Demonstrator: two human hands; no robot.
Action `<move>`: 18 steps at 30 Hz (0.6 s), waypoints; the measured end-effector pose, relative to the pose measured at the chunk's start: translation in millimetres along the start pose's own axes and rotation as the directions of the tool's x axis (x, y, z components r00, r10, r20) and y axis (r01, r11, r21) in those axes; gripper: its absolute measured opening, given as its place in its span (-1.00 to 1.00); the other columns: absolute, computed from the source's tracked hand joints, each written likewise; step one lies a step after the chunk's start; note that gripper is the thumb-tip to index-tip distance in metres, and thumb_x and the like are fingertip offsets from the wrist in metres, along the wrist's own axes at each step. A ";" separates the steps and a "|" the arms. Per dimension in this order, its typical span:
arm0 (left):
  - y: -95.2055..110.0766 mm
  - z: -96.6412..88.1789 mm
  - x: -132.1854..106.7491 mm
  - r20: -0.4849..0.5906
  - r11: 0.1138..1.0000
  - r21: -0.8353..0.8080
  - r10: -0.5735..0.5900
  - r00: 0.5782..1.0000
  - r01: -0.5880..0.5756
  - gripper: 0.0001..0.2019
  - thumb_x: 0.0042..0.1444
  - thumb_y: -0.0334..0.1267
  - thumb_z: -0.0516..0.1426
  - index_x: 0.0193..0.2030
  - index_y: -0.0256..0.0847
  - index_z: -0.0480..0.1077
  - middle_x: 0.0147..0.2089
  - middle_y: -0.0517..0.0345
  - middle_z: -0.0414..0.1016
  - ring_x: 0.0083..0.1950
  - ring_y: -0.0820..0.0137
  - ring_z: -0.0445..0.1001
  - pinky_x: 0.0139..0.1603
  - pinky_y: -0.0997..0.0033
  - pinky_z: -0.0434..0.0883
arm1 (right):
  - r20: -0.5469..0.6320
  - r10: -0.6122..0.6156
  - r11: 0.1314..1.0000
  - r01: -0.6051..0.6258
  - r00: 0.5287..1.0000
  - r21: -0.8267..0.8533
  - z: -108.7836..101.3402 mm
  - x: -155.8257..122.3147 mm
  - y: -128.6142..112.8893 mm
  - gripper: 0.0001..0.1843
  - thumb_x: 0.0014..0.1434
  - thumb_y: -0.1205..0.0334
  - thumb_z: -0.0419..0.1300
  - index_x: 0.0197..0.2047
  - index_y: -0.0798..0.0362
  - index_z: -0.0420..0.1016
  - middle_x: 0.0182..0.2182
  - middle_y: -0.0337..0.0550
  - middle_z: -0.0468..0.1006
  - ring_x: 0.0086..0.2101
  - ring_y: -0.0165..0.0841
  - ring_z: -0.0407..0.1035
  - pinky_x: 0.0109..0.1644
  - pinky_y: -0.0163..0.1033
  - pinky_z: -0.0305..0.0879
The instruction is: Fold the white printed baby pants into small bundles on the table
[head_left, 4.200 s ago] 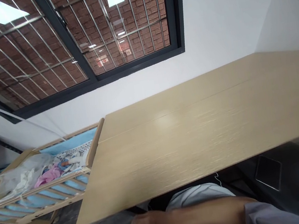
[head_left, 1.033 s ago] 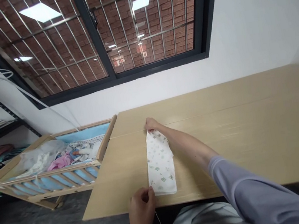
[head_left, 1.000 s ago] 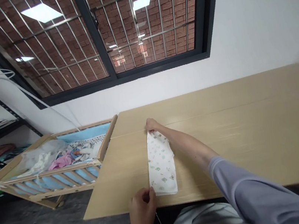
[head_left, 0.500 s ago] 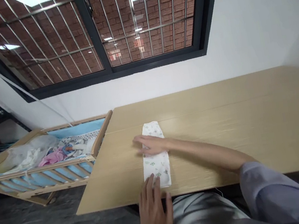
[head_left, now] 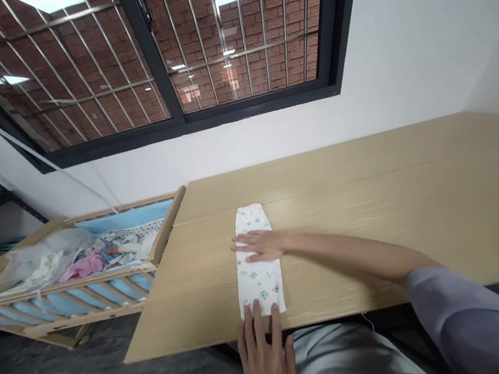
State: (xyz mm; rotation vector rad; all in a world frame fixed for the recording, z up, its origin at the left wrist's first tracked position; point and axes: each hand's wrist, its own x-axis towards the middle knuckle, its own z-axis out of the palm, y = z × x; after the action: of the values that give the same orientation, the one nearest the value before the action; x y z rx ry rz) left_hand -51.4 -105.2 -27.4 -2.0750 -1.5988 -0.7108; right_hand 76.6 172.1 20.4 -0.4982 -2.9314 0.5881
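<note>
A white cloth [head_left: 259, 282] with small printed figures lies folded into a long narrow strip on the table. Across its upper half rests my right hand [head_left: 261, 245], flat with the fingers stretched to the left. My left hand [head_left: 266, 359] is at the near edge of the table, its spread fingertips touching the near end of the cloth. Neither hand grips anything. Part of the cloth's middle is hidden under my right hand.
The light wooden table [head_left: 375, 212] reaches far to the right. At its left stands a wooden crib [head_left: 103, 277] with a blue lining, holding a plastic bag [head_left: 56, 244] and a pink cloth [head_left: 83, 265]. Behind is a barred window [head_left: 183, 119].
My right hand has shifted slightly and now lies flatter across the cloth. My left hand has turned more upright, its fingertips now over the cloth's near end. The view has tilted slightly.
</note>
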 end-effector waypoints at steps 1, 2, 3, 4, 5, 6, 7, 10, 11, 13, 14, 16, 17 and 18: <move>-0.6 -1.5 -0.3 0.023 1.000 0.014 0.010 1.000 -0.010 -0.39 0.26 -0.10 0.15 0.43 -0.06 0.20 0.45 -0.10 0.23 0.43 -0.02 0.21 0.33 0.02 0.20 | -0.027 0.065 0.998 -0.065 0.998 -0.002 -7.4 6.0 16.8 -0.26 0.39 -0.17 0.01 0.51 -0.07 -0.01 0.49 -0.05 -0.16 0.45 -0.16 -0.25 0.50 0.04 -0.34; -1.1 -2.8 -0.6 0.046 0.999 0.028 0.026 0.999 -0.027 -0.38 0.26 -0.14 0.16 0.44 -0.07 0.19 0.44 -0.11 0.24 0.43 -0.03 0.22 0.32 0.01 0.22 | -0.058 0.126 0.992 -0.126 0.990 0.000 -14.5 11.2 32.5 -0.26 0.38 -0.16 0.03 0.50 -0.05 0.03 0.48 -0.03 -0.12 0.45 -0.15 -0.23 0.50 0.04 -0.33; -1.5 -3.6 -0.9 0.061 0.998 0.039 0.038 0.997 -0.041 -0.38 0.25 -0.17 0.17 0.44 -0.07 0.18 0.44 -0.12 0.25 0.42 -0.04 0.23 0.31 -0.01 0.24 | -0.088 0.177 0.984 -0.177 0.980 0.007 -21.0 15.5 46.8 -0.27 0.38 -0.14 0.05 0.49 -0.02 0.07 0.47 -0.02 -0.09 0.44 -0.15 -0.20 0.50 0.03 -0.30; -1.7 -4.0 -1.0 0.063 0.998 0.045 0.043 0.997 -0.045 -0.37 0.24 -0.21 0.17 0.45 -0.07 0.18 0.43 -0.13 0.26 0.41 -0.05 0.24 0.31 -0.03 0.25 | -0.114 0.215 0.976 -0.215 0.970 0.013 -26.7 18.9 59.0 -0.28 0.38 -0.12 0.05 0.48 0.01 0.11 0.47 -0.01 -0.05 0.44 -0.16 -0.18 0.50 0.01 -0.29; -1.4 -3.8 -1.1 0.052 0.998 0.047 0.039 0.998 -0.041 -0.37 0.24 -0.25 0.17 0.45 -0.07 0.17 0.42 -0.15 0.26 0.41 -0.06 0.25 0.30 -0.05 0.26 | -0.134 0.242 0.970 -0.242 0.961 0.019 -31.4 21.6 68.9 -0.30 0.38 -0.10 0.05 0.47 0.02 0.12 0.46 -0.01 -0.03 0.44 -0.17 -0.16 0.50 -0.02 -0.28; -0.8 -3.2 -1.1 0.040 0.999 0.043 0.029 0.999 -0.031 -0.36 0.24 -0.27 0.16 0.45 -0.08 0.17 0.42 -0.16 0.27 0.41 -0.07 0.25 0.30 -0.06 0.27 | -0.149 0.261 0.965 -0.260 0.954 0.022 -35.2 23.6 76.5 -0.31 0.38 -0.08 0.05 0.47 0.03 0.13 0.46 -0.02 -0.01 0.44 -0.19 -0.15 0.50 -0.05 -0.28; 0.1 -2.4 -1.1 0.025 0.999 0.036 0.013 1.000 -0.014 -0.36 0.23 -0.28 0.16 0.46 -0.08 0.16 0.42 -0.16 0.27 0.41 -0.08 0.25 0.29 -0.07 0.28 | -0.160 0.272 0.962 -0.272 0.949 0.021 -38.0 25.2 81.6 -0.32 0.38 -0.07 0.04 0.47 0.03 0.13 0.46 -0.03 0.00 0.44 -0.21 -0.15 0.50 -0.07 -0.29; 3.2 -1.1 -1.5 0.010 1.000 0.020 -0.006 1.000 0.006 -0.35 0.23 -0.29 0.16 0.46 -0.07 0.14 0.43 -0.16 0.25 0.41 -0.08 0.25 0.28 -0.07 0.29 | -0.180 0.280 0.959 -0.283 0.943 0.009 -41.9 27.6 84.1 -0.33 0.39 -0.03 0.01 0.46 0.05 0.13 0.46 -0.05 0.00 0.44 -0.23 -0.16 0.50 -0.08 -0.33; 3.5 -1.4 -1.8 0.019 1.000 0.014 -0.009 1.000 0.009 -0.35 0.23 -0.29 0.16 0.46 -0.06 0.16 0.43 -0.15 0.25 0.41 -0.08 0.25 0.28 -0.06 0.29 | -0.192 0.275 0.960 -0.278 0.942 0.007 -42.4 27.5 81.1 -0.34 0.39 -0.02 0.01 0.46 0.06 0.13 0.46 -0.05 0.01 0.44 -0.23 -0.16 0.50 -0.08 -0.33; 1.4 -3.3 -2.4 0.043 1.000 -0.006 -0.017 0.999 0.018 -0.39 0.24 -0.27 0.15 0.44 -0.05 0.19 0.43 -0.12 0.26 0.42 -0.06 0.24 0.30 -0.08 0.23 | -0.244 0.264 0.963 -0.270 0.933 0.011 -42.9 24.9 69.5 -0.35 0.40 0.00 0.00 0.45 0.10 0.14 0.46 0.00 0.00 0.44 -0.18 -0.15 0.50 -0.04 -0.31; -1.4 -4.6 -2.3 0.050 1.000 -0.019 -0.019 0.999 0.020 -0.42 0.26 -0.27 0.13 0.42 -0.05 0.21 0.42 -0.11 0.28 0.41 -0.04 0.24 0.31 -0.08 0.20 | -0.281 0.259 0.964 -0.267 0.924 0.013 -42.9 21.8 60.6 -0.35 0.40 0.01 0.00 0.45 0.13 0.13 0.46 0.04 -0.01 0.44 -0.15 -0.14 0.50 0.00 -0.27; -10.7 -7.8 -0.2 0.050 0.998 -0.053 -0.010 0.999 0.013 -0.49 0.29 -0.28 0.09 0.38 -0.05 0.26 0.37 -0.08 0.35 0.38 0.06 0.30 0.32 -0.05 0.15 | -0.351 0.236 0.968 -0.253 0.906 -0.002 -41.5 10.8 35.8 -0.35 0.39 0.05 0.02 0.44 0.18 0.13 0.46 0.16 0.00 0.42 -0.06 -0.09 0.47 0.07 -0.15; -17.1 -9.6 2.0 0.043 0.997 -0.074 0.007 0.999 -0.004 -0.53 0.31 -0.30 0.07 0.36 -0.06 0.29 0.34 -0.06 0.40 0.35 0.12 0.34 0.32 -0.01 0.14 | -0.370 0.209 0.973 -0.232 0.905 -0.017 -39.9 2.6 20.0 -0.36 0.38 0.07 0.03 0.42 0.20 0.15 0.43 0.21 0.05 0.39 -0.03 -0.01 0.44 0.08 -0.05; -24.1 -11.5 5.2 0.039 0.995 -0.098 0.032 0.999 -0.028 -0.56 0.32 -0.32 0.06 0.33 -0.06 0.32 0.31 -0.03 0.44 0.32 0.18 0.38 0.30 0.05 0.15 | -0.380 0.172 0.979 -0.200 0.909 -0.035 -37.5 -7.2 2.2 -0.39 0.37 0.09 0.04 0.40 0.20 0.20 0.39 0.24 0.13 0.34 -0.03 0.08 0.39 0.08 0.05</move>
State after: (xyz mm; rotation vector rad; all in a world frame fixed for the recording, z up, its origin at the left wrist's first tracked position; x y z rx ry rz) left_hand -75.3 -102.4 -14.7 -2.1914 -1.5805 -0.7548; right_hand 90.4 184.9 53.7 -0.8084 -2.5629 0.3539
